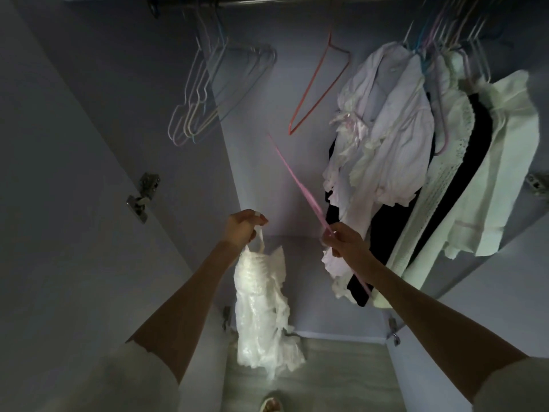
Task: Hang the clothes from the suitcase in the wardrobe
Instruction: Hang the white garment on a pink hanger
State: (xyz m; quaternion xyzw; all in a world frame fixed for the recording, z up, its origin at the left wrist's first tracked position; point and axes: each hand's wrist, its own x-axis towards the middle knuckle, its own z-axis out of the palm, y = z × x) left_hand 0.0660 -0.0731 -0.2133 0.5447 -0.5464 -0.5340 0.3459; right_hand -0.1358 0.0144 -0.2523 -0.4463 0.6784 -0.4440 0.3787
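A frilly, crinkled white garment (264,304) is dangling at 6 o'clock, its thin strap pinched in the left hand (242,228); the right hand (341,240) is gripping a slim pink hanger (297,185), edge-on and blurred, angling toward 11 o'clock, while pale hung clothes (395,150) are crowding the rail at 2 o'clock

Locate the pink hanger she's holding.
Head view, center-right: the pink hanger is gripped by the right hand, angled up-left, between the white garment and hung clothes.
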